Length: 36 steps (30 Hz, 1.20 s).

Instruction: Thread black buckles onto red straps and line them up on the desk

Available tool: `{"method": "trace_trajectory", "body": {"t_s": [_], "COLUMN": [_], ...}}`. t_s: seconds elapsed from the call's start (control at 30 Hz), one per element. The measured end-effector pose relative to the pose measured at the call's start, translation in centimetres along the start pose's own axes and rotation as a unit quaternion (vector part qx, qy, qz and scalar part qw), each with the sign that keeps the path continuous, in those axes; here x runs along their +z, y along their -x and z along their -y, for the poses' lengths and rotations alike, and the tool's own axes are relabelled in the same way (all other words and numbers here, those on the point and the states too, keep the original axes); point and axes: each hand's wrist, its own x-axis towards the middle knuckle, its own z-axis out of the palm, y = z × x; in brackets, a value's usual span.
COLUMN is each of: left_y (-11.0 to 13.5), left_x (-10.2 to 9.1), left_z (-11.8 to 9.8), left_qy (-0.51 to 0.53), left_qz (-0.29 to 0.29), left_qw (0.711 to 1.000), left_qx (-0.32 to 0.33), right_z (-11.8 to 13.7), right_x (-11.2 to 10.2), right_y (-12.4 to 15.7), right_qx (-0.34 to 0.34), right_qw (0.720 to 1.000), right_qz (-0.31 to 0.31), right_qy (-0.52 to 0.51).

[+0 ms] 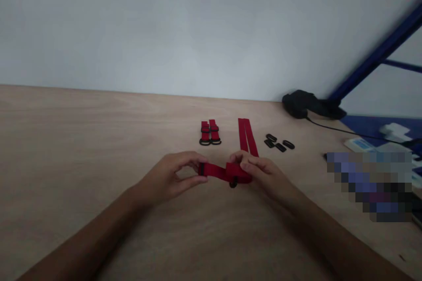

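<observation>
Both my hands hold one red webbing strap (220,171) just above the wooden table (82,140). My left hand (171,178) pinches its left end, where a small black ring sits. My right hand (259,171) is closed round the folded right end, with a black ring (233,183) hanging below it. Behind my hands lie two loose red straps (247,136) side by side. To their left are two short red straps fitted with black rings (210,132). Several loose black rings (278,142) lie to the right.
A black device (305,104) with a cable sits at the table's back right. Blue metal framing (379,52) rises on the right, with white items (392,131) on a blue surface. A blurred patch (369,184) covers part of the right side. A pale wall stands behind.
</observation>
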Motion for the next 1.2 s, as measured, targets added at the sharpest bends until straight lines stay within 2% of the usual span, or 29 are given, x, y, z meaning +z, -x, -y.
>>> {"method": "trace_trajectory", "body": {"t_s": [0.07,0.17,0.23,0.3,0.37,0.47,0.57,0.73,0.93,1.03,1.13,1.2], "left_y": [-0.1,-0.1,-0.1,-0.2,-0.3,-0.6,-0.9,-0.9,-0.5,-0.4,-0.4,-0.5], "left_x": [0.1,0.4,0.4,0.2,-0.1,-0.6,-1.1,-2.0,-3.5,-3.1,-1.4,0.0], "left_z": [-0.1,-0.4,-0.5,-0.5,-0.4,-0.3,-0.3,0.0,2.0,2.4,1.7,0.9], "left_qy": [-0.005,-0.013,-0.022,-0.033,-0.045,-0.051,-0.043,-0.073,-0.171,-0.224,-0.259,-0.264], "left_qz": [0.007,0.009,0.01,0.027,0.07,0.155,0.191,0.178,0.139,0.145,0.114,0.105], "left_qw": [1.0,1.0,1.0,0.999,0.996,0.983,0.972,0.971,0.967,0.961,0.958,0.959], "left_qx": [0.005,0.001,-0.006,-0.018,-0.039,-0.088,-0.133,-0.143,-0.131,-0.078,-0.048,-0.003], "right_z": [0.1,0.2,0.2,0.2,0.1,0.0,0.3,1.5,1.6,1.1,0.7,0.5], "right_x": [0.4,1.3,1.7,1.7,1.2,0.1,-1.0,-3.1,-6.3,-5.5,-3.4,-2.0], "right_y": [0.2,0.5,0.7,0.8,0.7,0.3,0.1,0.0,0.1,0.0,-0.1,0.0], "right_qx": [0.02,0.043,0.044,0.041,0.044,0.057,0.07,0.08,0.057,0.054,0.077,0.071], "right_qw": [1.0,0.997,0.996,0.993,0.984,0.971,0.964,0.956,0.964,0.96,0.963,0.969], "right_qz": [0.006,0.066,0.079,0.057,0.046,0.077,0.114,0.133,0.064,0.083,0.116,0.12], "right_qy": [-0.007,-0.022,0.017,0.097,0.166,0.218,0.231,0.248,0.251,0.262,0.23,0.206]}}
